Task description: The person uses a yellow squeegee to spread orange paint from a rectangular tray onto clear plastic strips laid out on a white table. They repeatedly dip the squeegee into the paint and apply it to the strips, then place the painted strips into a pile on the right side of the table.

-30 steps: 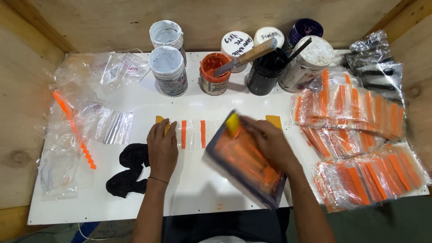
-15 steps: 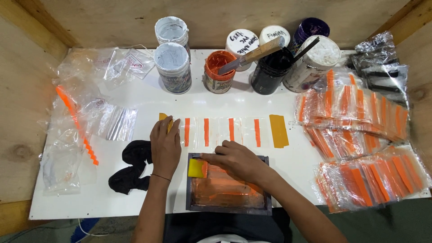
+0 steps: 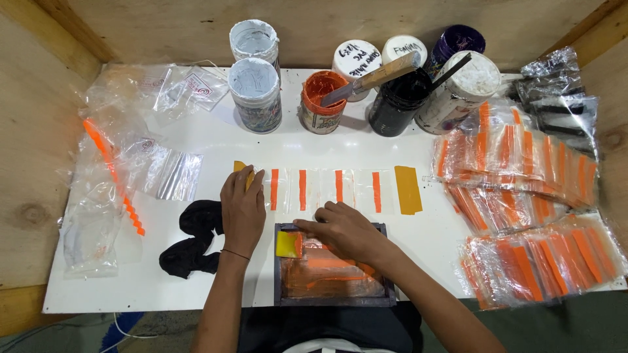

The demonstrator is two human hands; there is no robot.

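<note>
My left hand (image 3: 242, 210) lies flat on the left end of a clear plastic strip (image 3: 324, 190) printed with several orange bars, which is taped down with yellow tape (image 3: 408, 189). My right hand (image 3: 345, 232) rests on a small dark printing screen frame (image 3: 335, 269) smeared with orange ink, lying flat at the table's near edge. Its fingers touch a yellow squeegee (image 3: 286, 244) at the frame's top left corner.
Ink tubs stand at the back: two white-lidded (image 3: 255, 95), one open orange (image 3: 324, 101) with a spatula, one black (image 3: 399, 101). Printed orange pouches (image 3: 523, 216) pile at the right, clear pouches (image 3: 160, 173) and an orange strip (image 3: 111, 173) at the left, a black rag (image 3: 193, 236) beside my left wrist.
My right hand brought the screen frame down from a tilted lift over the strip to lie flat at the near edge, uncovering the orange bars. The left hand stayed put.
</note>
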